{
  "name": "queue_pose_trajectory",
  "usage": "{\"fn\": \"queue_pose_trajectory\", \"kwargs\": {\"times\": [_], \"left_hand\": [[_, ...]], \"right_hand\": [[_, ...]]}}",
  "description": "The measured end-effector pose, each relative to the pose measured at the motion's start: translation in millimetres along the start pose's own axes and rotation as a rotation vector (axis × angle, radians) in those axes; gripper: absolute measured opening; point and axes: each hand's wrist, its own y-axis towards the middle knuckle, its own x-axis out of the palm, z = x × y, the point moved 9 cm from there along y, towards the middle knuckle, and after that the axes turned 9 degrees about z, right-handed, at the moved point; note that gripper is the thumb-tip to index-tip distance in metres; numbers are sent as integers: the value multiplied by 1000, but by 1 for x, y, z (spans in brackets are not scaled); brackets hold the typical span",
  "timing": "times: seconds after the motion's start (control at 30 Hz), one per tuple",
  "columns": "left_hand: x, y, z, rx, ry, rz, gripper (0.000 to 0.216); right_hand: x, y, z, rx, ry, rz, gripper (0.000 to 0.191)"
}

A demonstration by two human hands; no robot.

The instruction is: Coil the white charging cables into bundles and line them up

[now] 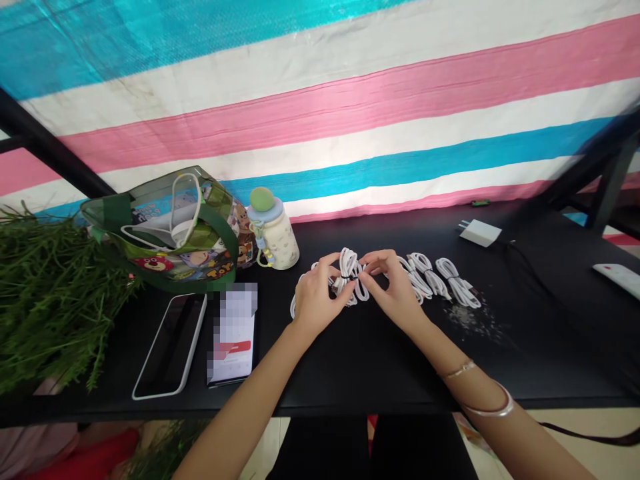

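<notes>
A coiled white cable bundle [349,264] with a thin black tie at its middle lies on the black table [360,373], between my hands. My left hand [320,295] grips the bundle's left side with bent fingers. My right hand [393,287] pinches its right side close to the tie, and a bangle and a thin bracelet sit on that wrist. To the right lie several similar tied white cable bundles [449,280], the nearest almost touching my right fingers. The far loops of the held bundle are partly hidden by my fingers.
On the table's left stand a cartoon-printed bag [165,230], a cream bottle with a green lid [274,233], a white-framed tablet or phone [170,347] and a pixelated phone [233,333]. Green leafy stems [50,300] lie beyond them. A white plug charger [480,233] sits at the back right.
</notes>
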Motion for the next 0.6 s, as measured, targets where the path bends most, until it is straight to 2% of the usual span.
{"fn": "queue_pose_trajectory", "kwargs": {"times": [0.1, 0.2, 0.4, 0.6], "left_hand": [[0, 0, -2, -29, 11, -5, 40], [2, 0, -1, -38, 9, -39, 37], [2, 0, -1, -35, 13, -45, 36], [1, 0, -2, -40, 15, -34, 35]], "right_hand": [[13, -3, 2, 77, 63, -146, 5], [19, -4, 3, 129, 107, -232, 7], [19, -4, 5, 171, 153, -258, 7], [20, -4, 4, 150, 141, -260, 5]]}}
